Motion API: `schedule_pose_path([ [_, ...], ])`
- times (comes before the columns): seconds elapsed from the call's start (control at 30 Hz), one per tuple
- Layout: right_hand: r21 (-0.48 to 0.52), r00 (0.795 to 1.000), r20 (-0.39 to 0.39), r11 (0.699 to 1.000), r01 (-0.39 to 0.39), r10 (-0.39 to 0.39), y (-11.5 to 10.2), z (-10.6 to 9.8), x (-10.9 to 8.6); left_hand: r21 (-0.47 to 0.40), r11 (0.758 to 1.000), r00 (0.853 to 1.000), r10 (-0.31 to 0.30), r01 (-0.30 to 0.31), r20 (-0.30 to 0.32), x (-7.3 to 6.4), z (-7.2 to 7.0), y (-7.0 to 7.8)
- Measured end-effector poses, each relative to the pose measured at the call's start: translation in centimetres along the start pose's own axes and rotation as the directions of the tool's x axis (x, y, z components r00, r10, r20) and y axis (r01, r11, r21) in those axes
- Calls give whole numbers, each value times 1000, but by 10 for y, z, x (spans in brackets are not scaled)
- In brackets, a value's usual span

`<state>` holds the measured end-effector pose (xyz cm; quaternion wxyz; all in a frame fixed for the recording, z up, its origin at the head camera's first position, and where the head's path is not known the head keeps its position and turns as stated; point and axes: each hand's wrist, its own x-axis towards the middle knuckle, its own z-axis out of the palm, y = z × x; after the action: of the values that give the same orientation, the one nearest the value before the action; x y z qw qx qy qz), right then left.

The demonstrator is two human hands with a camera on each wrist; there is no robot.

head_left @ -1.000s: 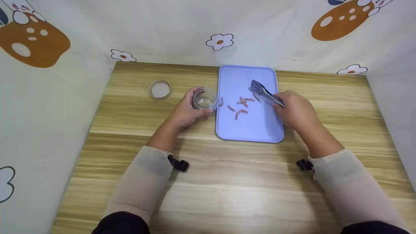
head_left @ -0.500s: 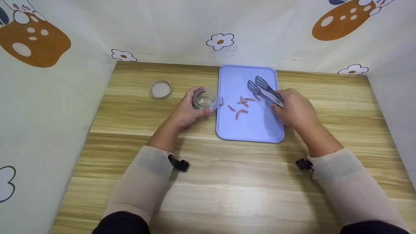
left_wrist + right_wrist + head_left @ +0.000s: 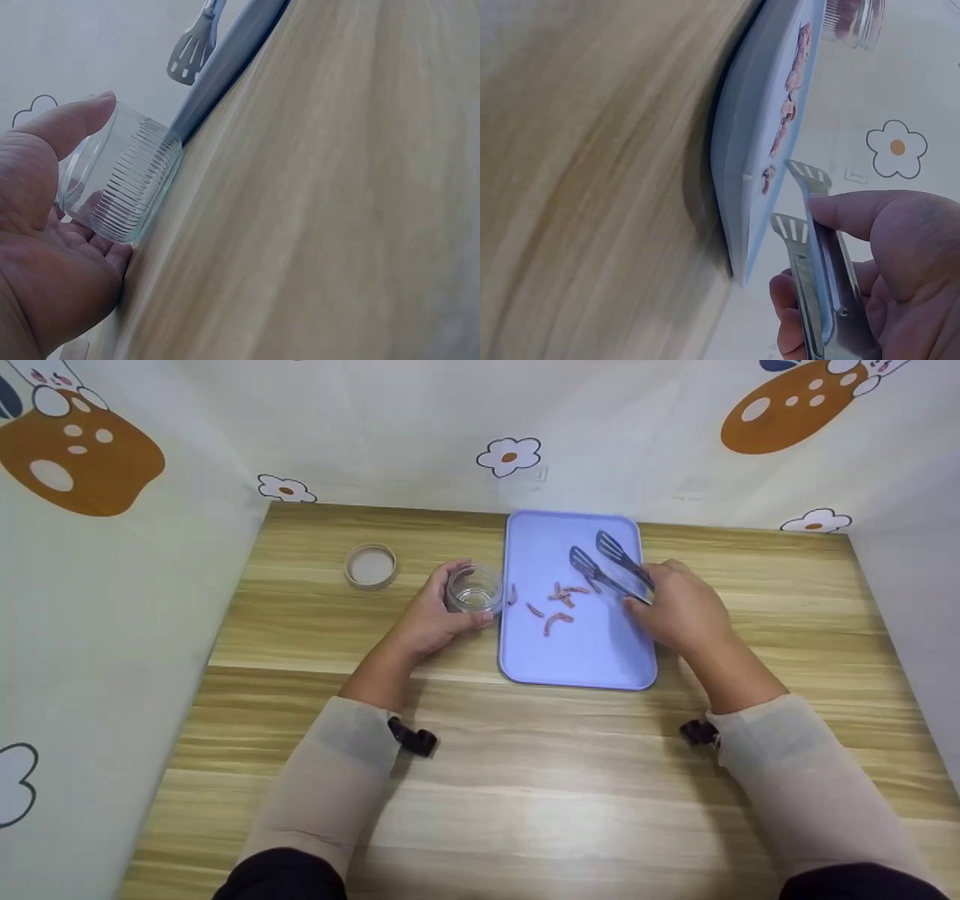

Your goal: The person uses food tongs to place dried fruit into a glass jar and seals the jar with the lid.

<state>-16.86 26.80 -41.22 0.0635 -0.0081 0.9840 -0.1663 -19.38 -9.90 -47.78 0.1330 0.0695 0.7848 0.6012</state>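
My left hand (image 3: 437, 613) curls round a clear glass jar (image 3: 475, 589), which stands uncapped on the table right at the tray's left edge; the left wrist view shows its ribbed wall (image 3: 139, 180). With my right hand (image 3: 686, 604) I grip a pair of tongs (image 3: 611, 574) whose two slotted heads are spread apart over the tray. Nothing shows between the heads. Several small reddish-brown dried strips (image 3: 560, 595) lie scattered on the lilac tray (image 3: 577, 664), one of them beside the nearer tong head. In the right wrist view, my thumb presses one arm of the tongs (image 3: 829, 277).
A round lid (image 3: 370, 566) lies on the wooden table (image 3: 510, 780) left of the jar. The tray reaches almost to the patterned wall (image 3: 405, 427) at the back. Walls also bound the table at left and right.
The tong heads have spread apart from nearly together, the farther one swinging up and to the right. My right hand has shifted only slightly. The left hand and jar stay put.
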Motion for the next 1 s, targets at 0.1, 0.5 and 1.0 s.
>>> schedule_pose_path([
  [0.1, -5, 1000, 18, 1000, -7, 7, 1, 0, 3, 1, 1000, 1000, 1, -1, -2, 0, 0, 0],
  [0.5, -20, 999, 35, 1000, -12, 12, 4, -3, 7, 41, 999, 1000, -31, 31, -4, 0, 0, 2],
  [1.0, -47, 999, 7, 998, 35, -34, 3, -11, 5, 18, 1000, 1000, -14, 14, 3, 0, 0, 1],
])
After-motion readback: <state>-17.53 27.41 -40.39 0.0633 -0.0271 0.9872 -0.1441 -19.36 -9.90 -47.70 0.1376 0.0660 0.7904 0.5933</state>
